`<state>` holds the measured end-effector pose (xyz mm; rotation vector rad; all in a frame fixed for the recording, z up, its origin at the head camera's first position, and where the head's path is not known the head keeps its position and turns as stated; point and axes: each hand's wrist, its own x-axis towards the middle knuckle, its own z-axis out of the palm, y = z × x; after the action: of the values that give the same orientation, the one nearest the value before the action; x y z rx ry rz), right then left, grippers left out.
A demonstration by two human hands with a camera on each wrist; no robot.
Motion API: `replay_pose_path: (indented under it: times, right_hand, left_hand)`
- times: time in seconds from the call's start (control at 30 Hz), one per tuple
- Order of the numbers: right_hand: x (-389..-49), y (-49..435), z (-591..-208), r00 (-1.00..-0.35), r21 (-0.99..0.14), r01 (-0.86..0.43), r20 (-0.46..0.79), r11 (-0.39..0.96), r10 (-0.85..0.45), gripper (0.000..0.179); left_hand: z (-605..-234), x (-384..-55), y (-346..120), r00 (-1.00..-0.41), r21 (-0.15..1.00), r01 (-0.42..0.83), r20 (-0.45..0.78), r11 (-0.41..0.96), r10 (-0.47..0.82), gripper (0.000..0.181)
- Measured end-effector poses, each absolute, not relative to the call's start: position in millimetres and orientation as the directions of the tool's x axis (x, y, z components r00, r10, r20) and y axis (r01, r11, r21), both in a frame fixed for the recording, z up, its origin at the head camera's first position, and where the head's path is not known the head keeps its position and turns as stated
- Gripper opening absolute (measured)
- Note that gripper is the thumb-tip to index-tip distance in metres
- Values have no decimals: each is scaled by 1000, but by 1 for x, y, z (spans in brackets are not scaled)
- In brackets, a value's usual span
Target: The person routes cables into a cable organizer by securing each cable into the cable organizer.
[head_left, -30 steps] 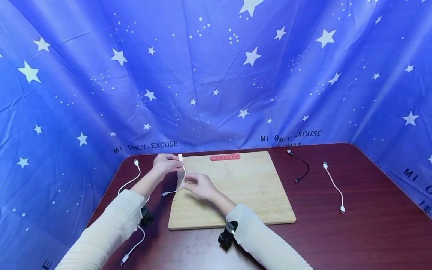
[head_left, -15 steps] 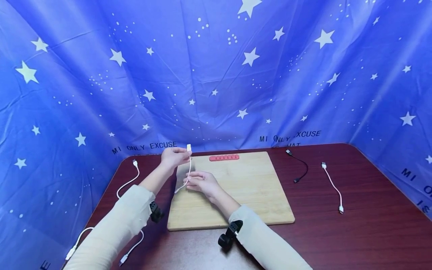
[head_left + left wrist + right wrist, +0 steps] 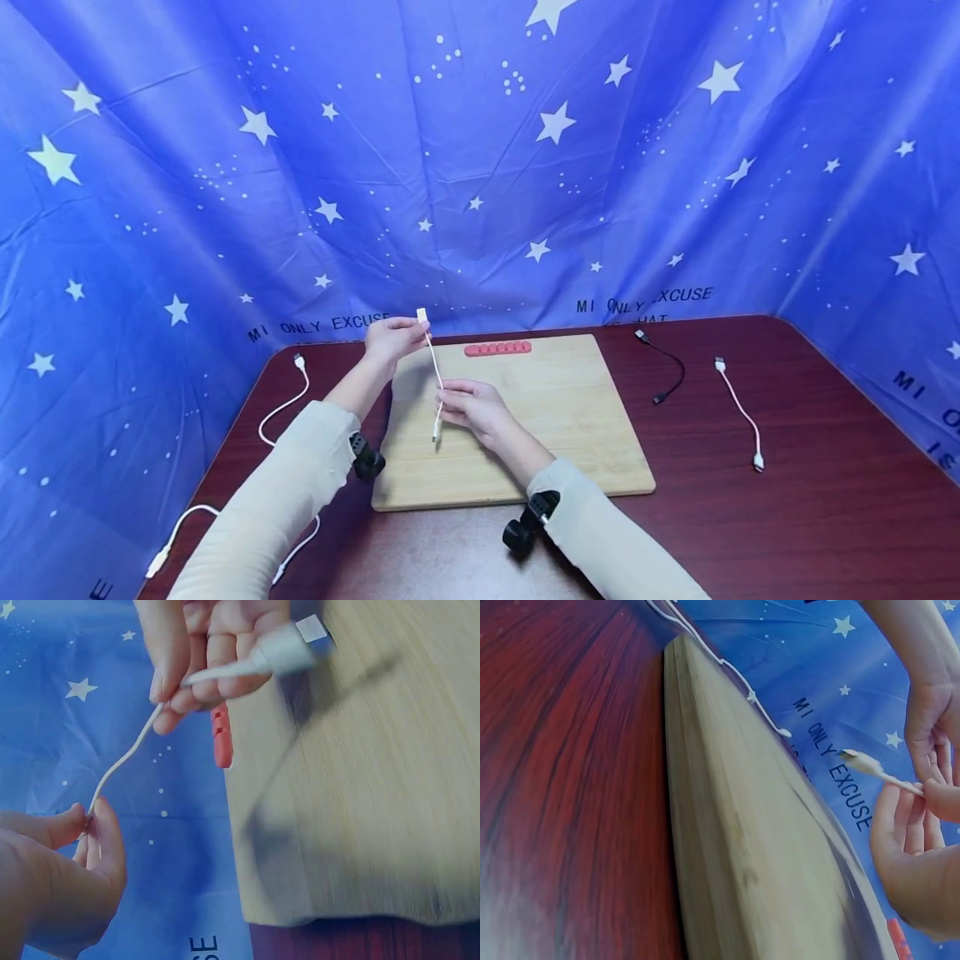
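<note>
A short white USB cable [image 3: 432,357] is strung between my two hands above the left part of the wooden board [image 3: 540,433]. My left hand [image 3: 393,342] pinches it just below the wide USB plug [image 3: 289,649], which points up in the head view. Lower down, my right hand [image 3: 480,410] pinches the cord close to the smaller plug [image 3: 862,761], which hangs free below the fingers. Along the board's back edge lies a red cable clip strip [image 3: 498,349] with a row of slots; neither hand touches it.
A black cable [image 3: 672,358] and a white cable [image 3: 741,408] lie right of the board. More white cables [image 3: 283,408] are on the left of the dark red table [image 3: 787,525], partly hidden by the left sleeve. A blue star-patterned curtain [image 3: 480,167] surrounds the table.
Both hands have moved right with the cable, from the board's left edge to over it. The left hand has risen slightly, and the cord between the hands is straighter. The small plug now points down.
</note>
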<state>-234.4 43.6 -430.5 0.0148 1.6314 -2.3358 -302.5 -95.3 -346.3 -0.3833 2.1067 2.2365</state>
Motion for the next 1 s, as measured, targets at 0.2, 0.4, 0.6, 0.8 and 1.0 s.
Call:
replay_pose_path:
  times: [0.2, 0.4, 0.6, 0.8, 1.0]
  right_hand:
    - [-230, 57, -429, -960, -932, 244, -192, -269, -205, 43]
    - [-227, 67, -428, -962, -946, 249, -216, -210, -167, 38]
    - [-227, 76, -426, -951, -935, 287, -253, -207, -175, 36]
    - [-227, 85, -426, -939, -933, 320, -289, -162, -189, 36]
    - [-229, 92, -425, -949, -958, 274, -255, -85, -186, 34]
  left_hand:
    - [-351, -313, -86, -967, 967, -215, -231, -135, -109, 39]
    - [-352, -325, -79, -963, 963, -249, -258, -106, -81, 38]
    - [-354, -334, -75, -950, 948, -312, -313, -61, -6, 41]
    - [-358, -340, -71, -947, 953, -302, -302, 10, 109, 42]
    - [-361, -343, -66, -957, 972, -233, -235, 33, 168, 38]
